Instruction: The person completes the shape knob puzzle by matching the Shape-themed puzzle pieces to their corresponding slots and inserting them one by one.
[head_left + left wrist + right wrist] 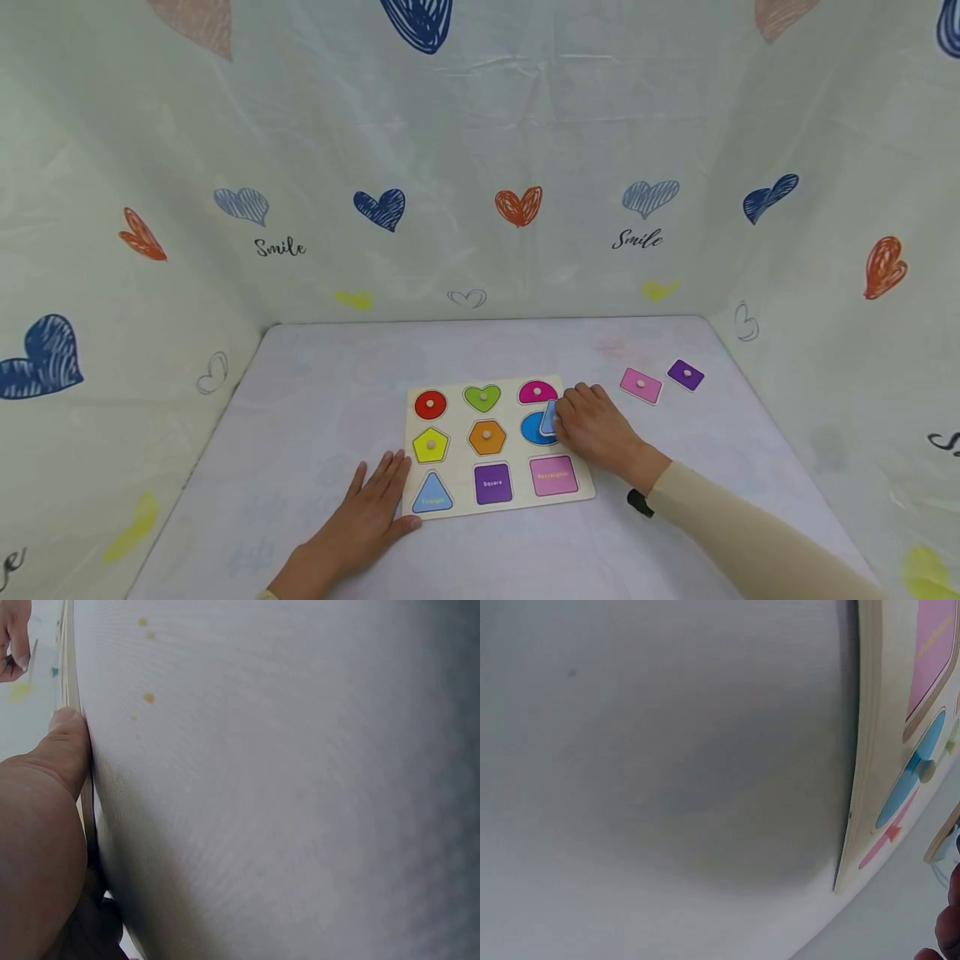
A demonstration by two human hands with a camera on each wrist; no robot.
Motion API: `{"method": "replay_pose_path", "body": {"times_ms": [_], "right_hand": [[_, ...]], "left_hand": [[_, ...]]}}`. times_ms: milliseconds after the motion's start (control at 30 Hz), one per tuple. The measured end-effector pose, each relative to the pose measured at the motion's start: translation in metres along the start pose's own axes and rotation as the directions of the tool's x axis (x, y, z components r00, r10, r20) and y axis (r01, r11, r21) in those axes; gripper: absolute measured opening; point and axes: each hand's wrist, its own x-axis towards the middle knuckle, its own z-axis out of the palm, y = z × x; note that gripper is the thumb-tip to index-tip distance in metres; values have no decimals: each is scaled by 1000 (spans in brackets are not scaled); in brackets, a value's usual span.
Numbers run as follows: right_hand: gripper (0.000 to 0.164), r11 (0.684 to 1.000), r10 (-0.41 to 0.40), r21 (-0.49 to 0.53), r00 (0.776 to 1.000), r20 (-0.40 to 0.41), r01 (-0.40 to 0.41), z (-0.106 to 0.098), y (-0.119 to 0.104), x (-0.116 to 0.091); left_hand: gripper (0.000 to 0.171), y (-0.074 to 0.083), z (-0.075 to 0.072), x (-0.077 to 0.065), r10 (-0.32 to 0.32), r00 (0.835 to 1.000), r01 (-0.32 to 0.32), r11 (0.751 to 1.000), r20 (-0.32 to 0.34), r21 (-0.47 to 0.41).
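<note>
A wooden shape puzzle board point(463, 473) lies on the table in the head view. My left hand point(366, 518) rests along its left edge, fingers extended and thumb at the near corner. Over the right side of the board, my right hand point(606, 433) pinches a light blue triangle piece point(549, 418), which partly covers the blue oval point(532, 427). The right wrist view shows that piece raised above the board, its wooden edge point(940, 838) beside my fingers. The printed triangle point(432, 493), square point(492, 493) and rectangle point(553, 487) recesses show in the near row.
A pink rectangle piece point(635, 390) and a purple piece point(693, 379), both with knobs, lie on the table to the right beyond the board. Red circle point(431, 412), green heart and other knobbed pieces sit in the board. Heart-printed sheets point(465, 267) wall the table.
</note>
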Motion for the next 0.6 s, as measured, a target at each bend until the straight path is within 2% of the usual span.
{"method": "replay_pose_path", "body": {"times_ms": [600], "right_hand": [[23, 996, -85, -7, 996, -6, 85, -3, -47, 30]], "left_hand": [[97, 1, -3, 0, -3, 1000, 3, 1000, 5, -5]]}}
